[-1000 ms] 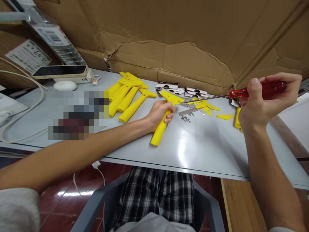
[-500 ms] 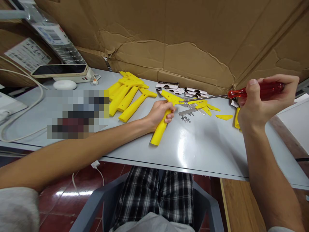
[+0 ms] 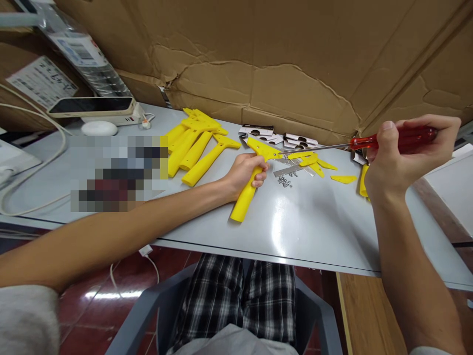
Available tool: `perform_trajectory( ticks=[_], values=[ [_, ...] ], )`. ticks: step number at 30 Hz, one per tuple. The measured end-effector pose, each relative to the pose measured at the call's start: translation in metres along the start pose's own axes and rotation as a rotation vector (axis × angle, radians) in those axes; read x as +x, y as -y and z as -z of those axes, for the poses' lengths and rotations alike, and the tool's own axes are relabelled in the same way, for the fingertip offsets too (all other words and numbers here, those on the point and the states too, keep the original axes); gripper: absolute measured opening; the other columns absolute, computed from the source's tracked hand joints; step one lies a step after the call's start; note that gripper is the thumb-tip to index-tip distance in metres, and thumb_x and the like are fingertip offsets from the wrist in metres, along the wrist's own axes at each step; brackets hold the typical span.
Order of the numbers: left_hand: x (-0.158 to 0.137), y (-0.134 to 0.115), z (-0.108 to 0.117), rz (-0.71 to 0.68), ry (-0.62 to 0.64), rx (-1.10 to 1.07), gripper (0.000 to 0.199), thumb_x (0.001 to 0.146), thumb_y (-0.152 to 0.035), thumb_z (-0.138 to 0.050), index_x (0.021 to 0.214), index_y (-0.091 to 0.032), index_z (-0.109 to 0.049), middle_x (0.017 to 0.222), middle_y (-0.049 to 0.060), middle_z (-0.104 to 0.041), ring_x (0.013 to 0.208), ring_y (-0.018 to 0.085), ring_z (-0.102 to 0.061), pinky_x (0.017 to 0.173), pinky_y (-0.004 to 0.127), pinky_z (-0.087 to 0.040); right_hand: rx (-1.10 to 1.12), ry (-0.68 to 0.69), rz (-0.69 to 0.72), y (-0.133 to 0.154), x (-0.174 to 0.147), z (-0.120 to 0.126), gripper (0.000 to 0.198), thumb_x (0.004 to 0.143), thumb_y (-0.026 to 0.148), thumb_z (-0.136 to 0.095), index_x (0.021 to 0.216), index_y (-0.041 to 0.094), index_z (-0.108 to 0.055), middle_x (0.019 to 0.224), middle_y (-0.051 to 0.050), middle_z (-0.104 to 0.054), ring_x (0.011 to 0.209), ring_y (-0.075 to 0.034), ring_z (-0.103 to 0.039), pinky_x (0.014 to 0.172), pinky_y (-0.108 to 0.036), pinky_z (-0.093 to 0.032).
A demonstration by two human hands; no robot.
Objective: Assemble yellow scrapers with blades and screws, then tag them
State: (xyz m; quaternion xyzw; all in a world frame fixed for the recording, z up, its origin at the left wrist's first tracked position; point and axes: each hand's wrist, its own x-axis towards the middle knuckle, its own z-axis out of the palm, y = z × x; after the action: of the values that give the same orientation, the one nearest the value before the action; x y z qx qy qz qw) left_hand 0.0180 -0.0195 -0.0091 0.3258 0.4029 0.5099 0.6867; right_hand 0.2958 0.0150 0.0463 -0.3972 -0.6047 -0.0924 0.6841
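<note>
My left hand [image 3: 242,176] is wrapped round the handle of a yellow scraper [image 3: 243,203], whose wide head points away from me. A small screw shows in the scraper's head. My right hand [image 3: 402,160] grips a screwdriver [image 3: 401,140] by its red see-through handle. The long shaft runs left, its tip close to the right end of the scraper's head, just off the screw. Beside the head lie metal blades [image 3: 287,170], yellow cover pieces [image 3: 309,159] and a small heap of screws [image 3: 284,182].
Several yellow scrapers [image 3: 207,159] are piled left of my left hand. Black-and-white packets [image 3: 256,130] lie along the cardboard [image 3: 251,88] at the back. A loose yellow piece [image 3: 343,179] lies nearer my right hand. A phone [image 3: 92,106] and cables are at the far left, beside a blurred patch.
The screwdriver's tip has drawn back slightly to the right, away from the screw in the scraper's head. My left hand and the scraper stay nearly still.
</note>
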Motion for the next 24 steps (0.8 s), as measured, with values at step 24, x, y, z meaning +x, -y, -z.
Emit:
perform_trajectory(
  ticks=[24],
  values=[
    [-0.0021,-0.0005,-0.0022,-0.004,0.01,0.012,0.014,0.066,-0.006,-0.063,0.07,-0.015,-0.053,0.074,0.003,-0.058,0.043,0.002,-0.04,0.034,0.017,-0.026,-0.036,0.024,-0.008,-0.0004,-0.0021,0.0,0.043,0.088,0.053,-0.059,0.1,0.019,-0.036,0.094,0.001,-0.046,0.066,-0.001,-0.053,0.058,-0.022,-0.047]
  ],
)
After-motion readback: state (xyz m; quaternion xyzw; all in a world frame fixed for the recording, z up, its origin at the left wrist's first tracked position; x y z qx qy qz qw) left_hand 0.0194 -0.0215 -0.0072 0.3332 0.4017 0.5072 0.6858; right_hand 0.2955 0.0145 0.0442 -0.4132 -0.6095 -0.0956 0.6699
